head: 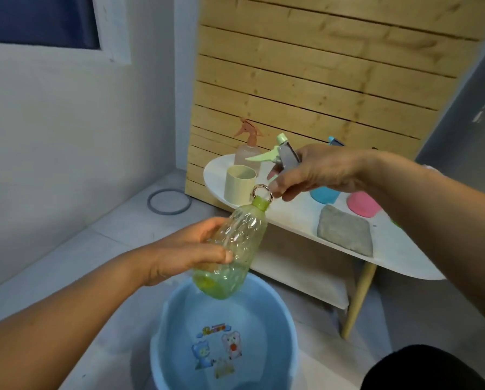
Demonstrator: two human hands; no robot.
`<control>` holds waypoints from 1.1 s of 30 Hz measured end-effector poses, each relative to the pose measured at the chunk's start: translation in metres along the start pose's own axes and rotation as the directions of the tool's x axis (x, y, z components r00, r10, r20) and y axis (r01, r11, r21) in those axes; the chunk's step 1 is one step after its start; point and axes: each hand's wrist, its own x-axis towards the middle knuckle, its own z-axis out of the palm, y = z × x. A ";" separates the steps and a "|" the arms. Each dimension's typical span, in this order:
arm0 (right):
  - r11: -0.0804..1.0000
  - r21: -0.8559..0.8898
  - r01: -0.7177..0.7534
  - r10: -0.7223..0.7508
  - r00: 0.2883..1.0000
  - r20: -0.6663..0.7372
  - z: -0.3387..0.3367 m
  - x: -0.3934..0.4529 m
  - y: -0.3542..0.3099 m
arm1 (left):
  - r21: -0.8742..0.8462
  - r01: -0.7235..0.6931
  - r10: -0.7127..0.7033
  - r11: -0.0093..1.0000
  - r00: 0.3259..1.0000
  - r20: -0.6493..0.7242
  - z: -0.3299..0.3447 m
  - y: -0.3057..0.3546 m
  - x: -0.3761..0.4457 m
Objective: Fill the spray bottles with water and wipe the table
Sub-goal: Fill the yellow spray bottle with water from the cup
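Now left hand [179, 249] grips ribbed clear-green bottle [232, 249].

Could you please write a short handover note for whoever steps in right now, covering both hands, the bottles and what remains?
Left hand grips the green bottle, tilted over the blue basin; a little liquid sits in its bottom.
Right hand holds the green spray head, off the bottle, just above its neck.
Pink spray bottle, beige cup and grey cloth sit on the white table.
Done: spray head removed.
Left, probably: fill the green bottle, refit the head, fill the other bottles, wipe the table.
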 end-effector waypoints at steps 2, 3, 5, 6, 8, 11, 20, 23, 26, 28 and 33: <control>0.995 0.078 -0.063 0.068 0.995 -0.069 -0.012 -0.001 0.005 | 0.057 0.019 -0.018 0.998 1.000 -0.016 -0.003 -0.010 0.002; 0.984 0.151 -0.090 0.107 0.988 -0.111 -0.019 0.000 0.009 | 0.081 0.033 -0.030 0.996 0.999 -0.041 -0.005 -0.015 0.003; 0.941 0.314 -0.127 0.194 0.962 -0.194 -0.030 0.002 0.018 | 0.135 0.073 -0.057 0.988 0.991 -0.118 -0.006 -0.025 0.006; 0.917 0.374 -0.142 0.241 0.942 -0.232 -0.033 0.003 0.024 | 0.172 0.092 -0.064 0.981 0.985 -0.162 -0.007 -0.029 0.009; 0.874 0.454 -0.175 0.335 0.893 -0.300 -0.033 0.008 0.037 | 0.252 0.126 -0.063 0.960 0.967 -0.246 -0.009 -0.037 0.015; 0.794 0.579 -0.184 0.451 0.817 -0.359 -0.029 0.016 0.060 | 0.335 0.152 -0.033 0.930 0.941 -0.335 -0.010 -0.045 0.025; 0.486 0.836 -0.255 0.726 0.650 -0.224 -0.005 0.046 0.158 | 0.319 0.127 0.009 0.939 0.920 -0.391 0.001 -0.051 0.046; 0.482 0.836 -0.261 0.752 0.613 -0.242 -0.003 0.060 0.175 | 0.318 0.121 0.011 0.940 0.923 -0.384 0.003 -0.053 0.048; 0.455 0.858 -0.236 0.753 0.617 -0.230 -0.001 0.077 0.184 | 0.318 0.121 0.005 0.940 0.930 -0.369 0.003 -0.054 0.049; 0.458 0.858 -0.235 0.755 0.611 -0.236 0.000 0.087 0.189 | 0.314 0.121 0.004 0.942 0.929 -0.370 0.002 -0.054 0.050; 0.496 0.820 -0.285 0.756 0.606 -0.246 0.005 0.103 0.202 | 0.308 0.129 -0.003 0.942 0.926 -0.377 -0.001 -0.055 0.049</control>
